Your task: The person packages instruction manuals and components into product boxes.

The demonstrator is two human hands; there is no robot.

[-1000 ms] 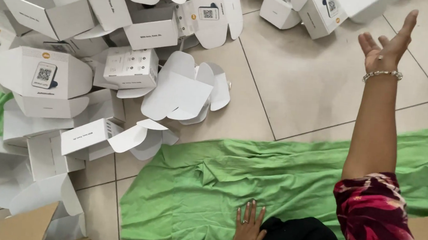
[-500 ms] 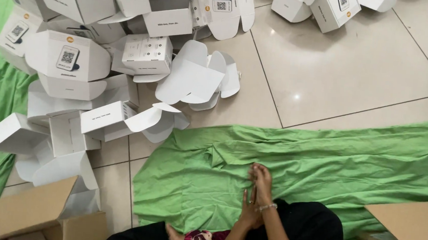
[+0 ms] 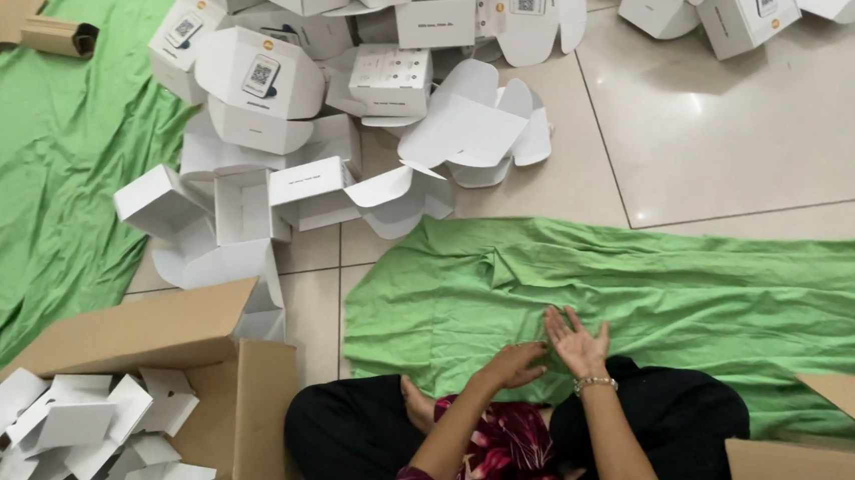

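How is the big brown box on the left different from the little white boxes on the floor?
The brown box is large, plain and open, with white card pieces inside. The white boxes are small, have printed labels, and lie tumbled in a pile. Both are cardboard on the floor.

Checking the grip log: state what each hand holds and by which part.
Nothing is held. The left hand and right hand meet, empty, above the green cloth.
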